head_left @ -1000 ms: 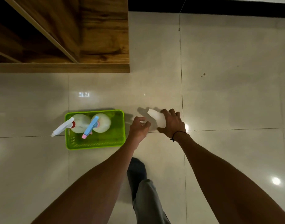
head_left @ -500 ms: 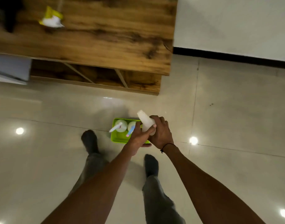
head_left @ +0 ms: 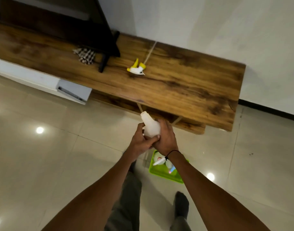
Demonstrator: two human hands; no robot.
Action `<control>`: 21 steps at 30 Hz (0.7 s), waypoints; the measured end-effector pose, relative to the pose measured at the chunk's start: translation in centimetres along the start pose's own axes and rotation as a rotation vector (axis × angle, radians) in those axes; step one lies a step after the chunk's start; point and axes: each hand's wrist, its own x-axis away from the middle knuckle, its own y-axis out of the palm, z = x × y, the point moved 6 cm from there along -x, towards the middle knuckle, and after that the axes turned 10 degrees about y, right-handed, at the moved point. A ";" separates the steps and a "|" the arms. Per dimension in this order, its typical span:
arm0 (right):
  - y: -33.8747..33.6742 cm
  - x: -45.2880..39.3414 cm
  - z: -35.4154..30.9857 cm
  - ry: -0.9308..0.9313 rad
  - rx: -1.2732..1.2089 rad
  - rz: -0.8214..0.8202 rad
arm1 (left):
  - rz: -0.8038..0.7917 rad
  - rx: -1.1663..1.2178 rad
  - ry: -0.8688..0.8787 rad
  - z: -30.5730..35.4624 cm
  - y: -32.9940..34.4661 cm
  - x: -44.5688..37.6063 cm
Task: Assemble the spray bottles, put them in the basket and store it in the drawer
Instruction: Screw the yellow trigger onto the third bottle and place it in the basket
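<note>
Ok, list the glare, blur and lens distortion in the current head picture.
Head view: round lamp reflections glare on the glossy floor tiles. The wooden cabinet top bows and tilts from the wide-angle lens. The yellow spray head and checked cloth look soft with blur. The white bottle, held in the left hand and right hand, is pale and low in detail. The room is dim overall.

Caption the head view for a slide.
Both hands, left and right, hold a capless white bottle; yellow spray head waits on the wooden cabinet.
</note>
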 end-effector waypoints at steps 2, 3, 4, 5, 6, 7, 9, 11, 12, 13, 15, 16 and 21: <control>0.3 -1.8 -2.8 -0.026 -0.001 0.011 | 0.016 -0.112 0.063 2.0 -2.8 -1.8; 0.4 -2.8 -4.0 -0.034 -0.004 0.023 | 0.020 -0.159 0.093 3.0 -4.1 -2.9; 0.4 -3.8 -5.2 -0.041 -0.006 0.039 | 0.022 -0.189 0.123 3.9 -5.1 -3.9; 0.5 -4.8 -6.2 -0.046 -0.005 0.059 | 0.020 -0.209 0.156 4.8 -6.0 -5.0; 0.5 -5.9 -7.2 -0.051 0.002 0.080 | 0.016 -0.227 0.190 5.8 -6.9 -6.1; 0.5 -6.9 -8.0 -0.057 0.007 0.099 | 0.011 -0.248 0.222 6.7 -7.6 -7.3; 0.4 -9.0 -9.5 -0.067 0.003 0.125 | 0.002 -0.286 0.289 8.4 -8.9 -9.6; 0.5 -11.3 -10.4 -0.073 0.003 0.141 | 0.003 -0.329 0.352 9.9 -9.9 -11.8; 0.5 -12.5 -10.7 -0.075 0.009 0.143 | 0.008 -0.360 0.371 10.4 -10.2 -12.8; 0.7 -13.5 -10.8 -0.074 0.017 0.140 | 0.014 -0.394 0.381 10.7 -10.5 -13.7; 0.9 -15.2 -10.8 -0.074 0.029 0.114 | 0.024 -0.458 0.395 11.1 -10.8 -15.3; 1.0 -15.9 -10.8 -0.082 0.035 0.087 | 0.028 -0.481 0.411 11.2 -10.9 -15.9; -1.0 -17.9 -10.8 -0.178 0.121 -0.057 | 0.022 -0.541 0.513 12.0 -11.0 -16.9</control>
